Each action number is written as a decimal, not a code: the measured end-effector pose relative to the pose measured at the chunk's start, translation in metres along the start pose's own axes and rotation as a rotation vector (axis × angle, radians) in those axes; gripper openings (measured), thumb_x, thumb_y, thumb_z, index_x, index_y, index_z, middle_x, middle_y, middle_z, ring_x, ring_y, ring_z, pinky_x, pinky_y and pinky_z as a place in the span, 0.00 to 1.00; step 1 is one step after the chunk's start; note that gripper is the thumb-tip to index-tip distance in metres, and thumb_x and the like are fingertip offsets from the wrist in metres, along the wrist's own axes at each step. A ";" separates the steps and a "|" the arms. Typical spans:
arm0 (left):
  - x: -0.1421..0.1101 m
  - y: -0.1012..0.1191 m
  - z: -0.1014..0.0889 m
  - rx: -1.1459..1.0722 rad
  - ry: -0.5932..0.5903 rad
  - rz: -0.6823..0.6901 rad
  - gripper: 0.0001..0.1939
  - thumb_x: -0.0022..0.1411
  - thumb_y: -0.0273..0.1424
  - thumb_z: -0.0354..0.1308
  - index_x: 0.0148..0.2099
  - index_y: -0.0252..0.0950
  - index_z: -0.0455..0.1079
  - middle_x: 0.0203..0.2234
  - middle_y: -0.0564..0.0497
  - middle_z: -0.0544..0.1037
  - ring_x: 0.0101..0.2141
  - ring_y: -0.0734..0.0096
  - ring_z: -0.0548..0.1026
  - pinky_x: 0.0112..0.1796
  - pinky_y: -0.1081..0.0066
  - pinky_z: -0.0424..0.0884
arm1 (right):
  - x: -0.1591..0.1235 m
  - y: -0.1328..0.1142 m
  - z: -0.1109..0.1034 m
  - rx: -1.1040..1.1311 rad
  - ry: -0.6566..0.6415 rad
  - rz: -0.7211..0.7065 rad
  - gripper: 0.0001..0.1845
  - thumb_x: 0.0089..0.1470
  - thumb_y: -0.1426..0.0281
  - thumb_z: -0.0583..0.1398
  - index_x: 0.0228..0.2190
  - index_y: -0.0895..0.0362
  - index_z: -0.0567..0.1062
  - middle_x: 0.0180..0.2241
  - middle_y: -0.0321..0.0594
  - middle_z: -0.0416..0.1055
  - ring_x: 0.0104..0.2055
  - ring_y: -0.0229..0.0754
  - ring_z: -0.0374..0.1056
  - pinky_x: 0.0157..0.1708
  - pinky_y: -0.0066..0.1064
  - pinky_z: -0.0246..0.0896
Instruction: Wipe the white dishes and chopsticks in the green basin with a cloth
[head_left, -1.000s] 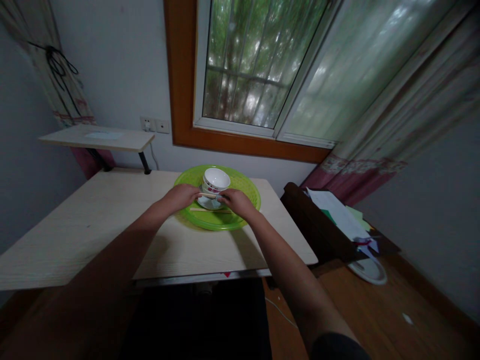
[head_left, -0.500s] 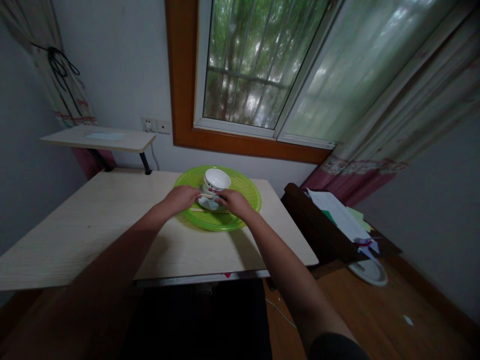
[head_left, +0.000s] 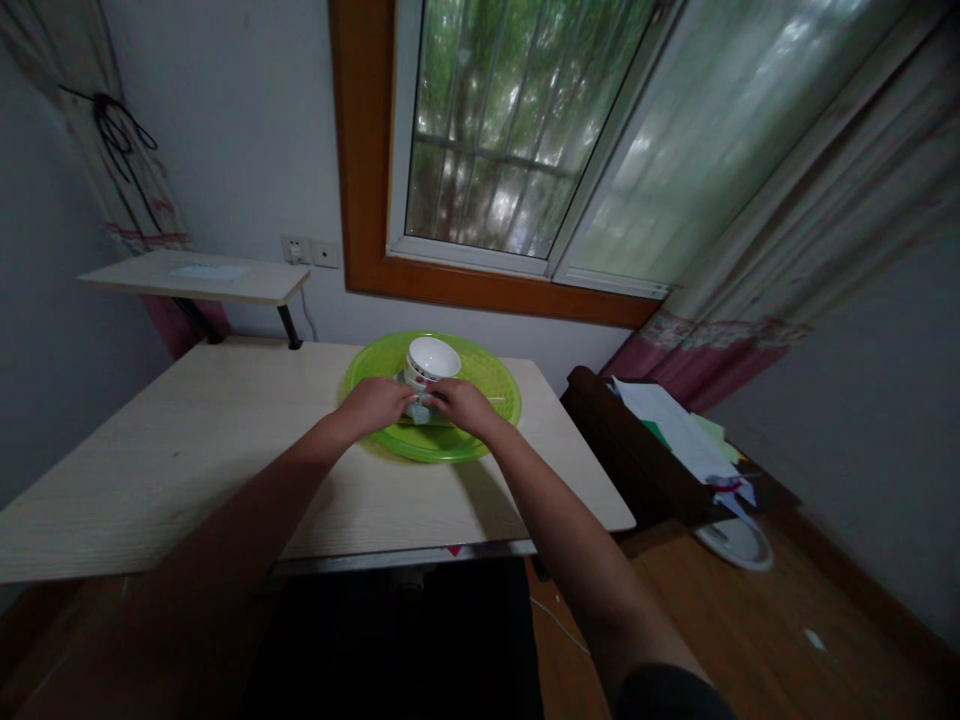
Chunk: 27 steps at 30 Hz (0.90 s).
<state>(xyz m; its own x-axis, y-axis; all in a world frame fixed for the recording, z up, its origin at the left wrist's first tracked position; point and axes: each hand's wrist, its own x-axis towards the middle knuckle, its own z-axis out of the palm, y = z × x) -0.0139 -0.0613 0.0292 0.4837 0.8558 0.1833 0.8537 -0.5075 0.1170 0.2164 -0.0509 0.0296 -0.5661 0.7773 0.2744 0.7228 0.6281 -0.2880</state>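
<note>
My left hand is closed in a pinch at the near side of a round green plastic basket. Close beside it, my right hand is closed too, pressing a pale, limp cloth that hangs between the hands. A thin light chopstick pokes out past the right hand; its other end is hidden by the fingers and cloth. Just behind the fingertips stand white bowls, apparently stacked, with a dark red pattern on the outside. The hands partly cover the bowls' lower part.
The basket stands on a light wooden desk. A raised shelf is at the desk's back left. Wall and window rise behind. To the right, papers lie on a dark brown piece of furniture.
My left hand has moved right, closer to my right hand. The chopstick, earlier showing between the hands, now sticks out beyond the right one. The bowls have stayed put.
</note>
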 end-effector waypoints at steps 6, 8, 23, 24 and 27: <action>0.000 -0.001 -0.004 0.000 -0.012 -0.006 0.21 0.76 0.42 0.51 0.46 0.42 0.85 0.43 0.45 0.87 0.42 0.58 0.82 0.43 0.64 0.73 | 0.000 -0.003 0.004 0.035 0.036 -0.029 0.13 0.68 0.68 0.65 0.52 0.54 0.84 0.56 0.49 0.82 0.56 0.51 0.78 0.58 0.37 0.68; -0.003 -0.009 -0.008 0.013 -0.006 -0.025 0.21 0.77 0.42 0.50 0.46 0.43 0.85 0.43 0.45 0.87 0.42 0.57 0.82 0.43 0.64 0.72 | -0.003 0.001 0.002 0.034 0.038 -0.018 0.14 0.68 0.68 0.65 0.53 0.53 0.84 0.57 0.48 0.82 0.57 0.50 0.78 0.58 0.37 0.68; -0.012 -0.043 -0.011 0.036 0.017 -0.017 0.20 0.77 0.40 0.51 0.45 0.39 0.83 0.46 0.42 0.86 0.49 0.55 0.80 0.51 0.62 0.72 | -0.019 0.031 -0.013 -0.007 0.036 0.077 0.11 0.68 0.69 0.65 0.49 0.56 0.85 0.48 0.49 0.84 0.49 0.49 0.79 0.50 0.35 0.69; -0.010 -0.037 -0.009 0.029 0.007 -0.002 0.20 0.77 0.40 0.50 0.45 0.39 0.83 0.46 0.42 0.86 0.49 0.55 0.80 0.51 0.62 0.71 | -0.018 0.029 -0.011 -0.001 0.030 0.064 0.11 0.68 0.69 0.65 0.49 0.56 0.85 0.49 0.49 0.84 0.50 0.49 0.79 0.51 0.35 0.69; -0.005 -0.023 -0.001 0.018 -0.004 0.041 0.21 0.78 0.40 0.50 0.46 0.38 0.84 0.44 0.41 0.85 0.46 0.55 0.80 0.49 0.61 0.71 | -0.011 0.019 -0.003 0.001 0.011 0.021 0.13 0.68 0.69 0.65 0.52 0.56 0.84 0.51 0.49 0.84 0.52 0.50 0.79 0.53 0.35 0.68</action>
<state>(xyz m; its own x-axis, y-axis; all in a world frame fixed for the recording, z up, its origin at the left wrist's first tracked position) -0.0360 -0.0542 0.0262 0.5188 0.8349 0.1835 0.8366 -0.5401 0.0917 0.2374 -0.0476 0.0239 -0.5466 0.7898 0.2783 0.7341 0.6119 -0.2944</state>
